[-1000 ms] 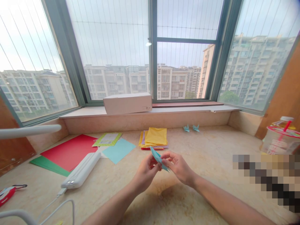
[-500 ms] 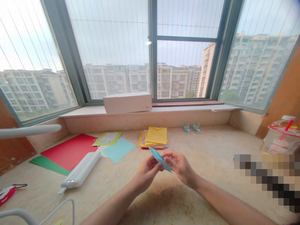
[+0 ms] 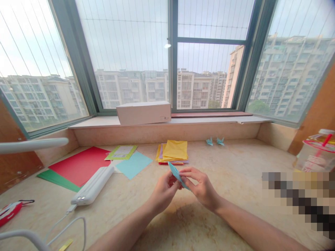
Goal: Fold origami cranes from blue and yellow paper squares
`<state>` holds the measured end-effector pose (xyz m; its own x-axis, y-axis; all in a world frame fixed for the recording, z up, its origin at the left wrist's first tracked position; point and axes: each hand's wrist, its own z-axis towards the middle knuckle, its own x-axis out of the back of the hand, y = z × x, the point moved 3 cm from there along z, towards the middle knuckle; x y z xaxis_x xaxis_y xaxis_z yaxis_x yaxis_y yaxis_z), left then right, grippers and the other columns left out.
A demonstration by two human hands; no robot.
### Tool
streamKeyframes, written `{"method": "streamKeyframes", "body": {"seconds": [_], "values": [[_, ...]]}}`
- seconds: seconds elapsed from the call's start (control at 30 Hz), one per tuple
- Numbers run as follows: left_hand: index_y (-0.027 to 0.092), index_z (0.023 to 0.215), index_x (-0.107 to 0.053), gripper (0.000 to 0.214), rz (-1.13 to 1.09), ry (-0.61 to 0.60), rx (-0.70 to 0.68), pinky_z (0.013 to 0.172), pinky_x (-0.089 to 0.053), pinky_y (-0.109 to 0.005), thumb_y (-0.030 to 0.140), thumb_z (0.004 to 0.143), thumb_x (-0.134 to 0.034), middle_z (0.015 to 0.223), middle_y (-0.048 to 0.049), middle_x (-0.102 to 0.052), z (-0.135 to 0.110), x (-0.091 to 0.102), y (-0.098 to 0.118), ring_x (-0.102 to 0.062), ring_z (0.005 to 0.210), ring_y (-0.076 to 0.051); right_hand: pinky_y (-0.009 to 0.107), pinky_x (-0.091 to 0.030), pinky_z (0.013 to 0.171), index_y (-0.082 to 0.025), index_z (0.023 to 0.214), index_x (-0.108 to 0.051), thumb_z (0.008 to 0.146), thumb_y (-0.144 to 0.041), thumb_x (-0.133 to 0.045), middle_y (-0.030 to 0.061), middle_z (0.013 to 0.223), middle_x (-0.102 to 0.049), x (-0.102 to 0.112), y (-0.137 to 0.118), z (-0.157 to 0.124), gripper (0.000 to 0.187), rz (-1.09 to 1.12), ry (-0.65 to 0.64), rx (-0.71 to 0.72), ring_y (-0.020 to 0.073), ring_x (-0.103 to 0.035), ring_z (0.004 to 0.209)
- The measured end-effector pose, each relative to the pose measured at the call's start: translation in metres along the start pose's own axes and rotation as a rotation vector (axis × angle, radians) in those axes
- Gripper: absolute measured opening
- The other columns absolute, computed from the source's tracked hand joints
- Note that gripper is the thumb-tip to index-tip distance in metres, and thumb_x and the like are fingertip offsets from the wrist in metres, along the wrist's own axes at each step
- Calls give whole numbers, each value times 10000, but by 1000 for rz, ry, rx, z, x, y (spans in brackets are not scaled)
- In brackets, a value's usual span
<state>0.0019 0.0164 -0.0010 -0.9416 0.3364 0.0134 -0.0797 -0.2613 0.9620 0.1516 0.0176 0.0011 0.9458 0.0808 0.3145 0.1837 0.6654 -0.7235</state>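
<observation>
We note the left hand and right hand both pinching one folded blue paper over the marbled countertop, nearer us than the yellow-topped stack. Two small blue folded figures sit farther back, rightward.

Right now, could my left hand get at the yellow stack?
Probably yes: the yellow stack lies just beyond the left hand, its top uncovered. But that hand's grip is on the folded blue paper, which would likely need letting go first; the right hand holds it too.
</observation>
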Motion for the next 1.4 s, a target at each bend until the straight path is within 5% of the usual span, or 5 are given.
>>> {"method": "streamKeyframes", "body": {"seconds": [0.33, 0.5, 0.77, 1.07, 1.4], "values": [[123, 902, -629, 276, -9, 58, 7, 650, -479, -265, 378, 821, -693, 780, -53, -662, 3, 4, -3, -590, 697, -153, 422, -482, 914, -227, 1120, -679, 924, -197, -556, 89, 1097, -741, -5, -9, -2, 232, -279, -87, 181, 238, -692, 983], [128, 889, -645, 265, 14, 101, 0, 660, -469, -257, 339, 762, -743, 813, -58, -676, 5, 9, -9, -620, 767, -181, 455, -462, 960, -220, 1061, -713, 897, -279, -638, 95, 1074, -751, -9, -4, -1, 191, -278, -68, 125, 268, -693, 997], [119, 878, -643, 327, 42, 57, 36, 623, -474, -267, 420, 782, -729, 706, -31, -652, 6, 9, -10, -594, 649, -149, 381, -534, 829, -196, 974, -727, 892, -408, -630, 65, 873, -761, -3, 7, 1, 247, 36, -90, -112, 240, -705, 872], [157, 1021, -665, 281, 260, -12, -100, 771, -517, -322, 395, 874, -633, 949, -89, -691, 0, 6, -1, -640, 851, -204, 339, -523, 729, -163, 855, -683, 716, -507, -785, 60, 815, -728, -3, 13, 6, 384, 536, -17, -386, 214, -674, 768], [160, 1102, -627, 331, 149, -150, -80, 729, -492, -289, 423, 904, -593, 907, -76, -644, -9, 4, 12, -604, 844, -191, 335, -509, 818, -170, 861, -724, 751, -471, -768, 55, 931, -712, 2, 7, 5, 324, 606, -187, -364, 196, -656, 862]]}}
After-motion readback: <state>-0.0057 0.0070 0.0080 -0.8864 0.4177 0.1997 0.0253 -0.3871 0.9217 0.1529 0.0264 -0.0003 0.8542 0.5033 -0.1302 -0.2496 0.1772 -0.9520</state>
